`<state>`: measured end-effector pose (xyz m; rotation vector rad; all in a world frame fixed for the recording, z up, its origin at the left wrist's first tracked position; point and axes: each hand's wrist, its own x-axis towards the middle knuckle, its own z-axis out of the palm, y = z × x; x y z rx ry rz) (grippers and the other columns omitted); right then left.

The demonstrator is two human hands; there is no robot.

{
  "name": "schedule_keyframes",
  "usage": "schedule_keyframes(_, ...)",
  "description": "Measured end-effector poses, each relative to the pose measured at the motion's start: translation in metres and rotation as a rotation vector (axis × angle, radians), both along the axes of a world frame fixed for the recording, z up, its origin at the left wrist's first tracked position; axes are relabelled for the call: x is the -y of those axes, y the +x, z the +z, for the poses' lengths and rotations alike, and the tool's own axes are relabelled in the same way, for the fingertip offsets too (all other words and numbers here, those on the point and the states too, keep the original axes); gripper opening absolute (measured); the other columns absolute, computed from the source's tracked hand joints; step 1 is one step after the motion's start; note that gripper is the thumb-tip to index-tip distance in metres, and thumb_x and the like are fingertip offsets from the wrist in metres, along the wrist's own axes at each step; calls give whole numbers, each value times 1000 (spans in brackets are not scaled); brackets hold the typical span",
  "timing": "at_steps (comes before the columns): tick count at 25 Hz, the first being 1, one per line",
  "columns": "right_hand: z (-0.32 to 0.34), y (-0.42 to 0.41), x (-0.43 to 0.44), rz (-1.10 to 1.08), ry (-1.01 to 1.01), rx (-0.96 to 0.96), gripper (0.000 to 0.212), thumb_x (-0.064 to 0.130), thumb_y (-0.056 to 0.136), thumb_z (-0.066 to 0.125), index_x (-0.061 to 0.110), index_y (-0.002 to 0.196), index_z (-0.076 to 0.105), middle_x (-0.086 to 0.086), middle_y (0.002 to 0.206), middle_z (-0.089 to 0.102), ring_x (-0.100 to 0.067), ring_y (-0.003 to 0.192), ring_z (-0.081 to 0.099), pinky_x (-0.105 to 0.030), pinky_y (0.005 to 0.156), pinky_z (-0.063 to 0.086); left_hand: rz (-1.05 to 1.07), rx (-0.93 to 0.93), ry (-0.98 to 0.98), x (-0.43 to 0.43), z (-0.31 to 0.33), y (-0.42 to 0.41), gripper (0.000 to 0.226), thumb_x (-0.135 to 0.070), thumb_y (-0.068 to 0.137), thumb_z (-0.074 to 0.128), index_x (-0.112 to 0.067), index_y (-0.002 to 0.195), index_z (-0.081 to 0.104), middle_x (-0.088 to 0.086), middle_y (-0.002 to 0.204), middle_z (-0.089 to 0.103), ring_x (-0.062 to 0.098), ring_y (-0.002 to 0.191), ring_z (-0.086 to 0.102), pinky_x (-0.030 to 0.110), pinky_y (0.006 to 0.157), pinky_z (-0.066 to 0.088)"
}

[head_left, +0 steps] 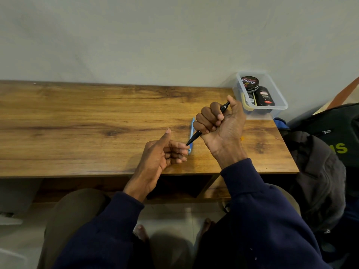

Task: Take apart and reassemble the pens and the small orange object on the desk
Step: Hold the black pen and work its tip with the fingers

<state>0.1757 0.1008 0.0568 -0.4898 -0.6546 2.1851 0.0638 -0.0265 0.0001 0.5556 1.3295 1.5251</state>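
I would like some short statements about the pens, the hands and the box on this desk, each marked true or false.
1. The right hand grips the black pen in a closed fist. True.
2. The blue pen is held in the left hand. False: it lies on the desk, and the left fingertips touch the black pen's tip.
3. The clear plastic box stands at the desk's far right corner. True.
4. The box is empty. False: it holds a round tin and a dark bottle.
5. Both sleeves are dark blue. True.
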Motion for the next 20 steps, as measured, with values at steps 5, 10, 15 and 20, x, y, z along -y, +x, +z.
schedule_keyframes(5, 0, 0, 0, -4, 5, 0, 59, 42, 101, 32, 18, 46, 34, 4, 52, 10, -11, 48, 9, -23, 43, 15, -1, -3, 2, 0, 0, 0, 53, -44, 106, 48, -3, 90, 79, 19, 88, 78, 22, 73, 73, 25, 65, 59)
schedule_keyframes(10, 0, 0, 1, -10, 24, 3, 60, 46, 101, 32, 19, 48, 32, 4, 51, 10, -11, 47, 10, -24, 43, 15, 1, -5, -4, 0, 0, 1, 53, -42, 106, 47, 1, 95, 77, 18, 88, 78, 22, 73, 73, 25, 65, 59)
schedule_keyframes(15, 1, 0, 2, -4, 45, 3, 59, 45, 101, 32, 18, 48, 32, 3, 51, 10, -11, 48, 8, -26, 45, 12, 5, -12, -11, 0, 3, 2, 52, -41, 106, 47, 0, 95, 76, 16, 88, 78, 22, 73, 73, 24, 65, 59)
schedule_keyframes(20, 0, 0, 2, -2, 50, 1, 59, 41, 101, 32, 18, 47, 33, 3, 51, 11, -11, 48, 9, -25, 46, 12, 11, -6, -15, 1, 5, 3, 51, -41, 106, 48, -1, 94, 76, 16, 87, 78, 22, 73, 73, 24, 65, 59)
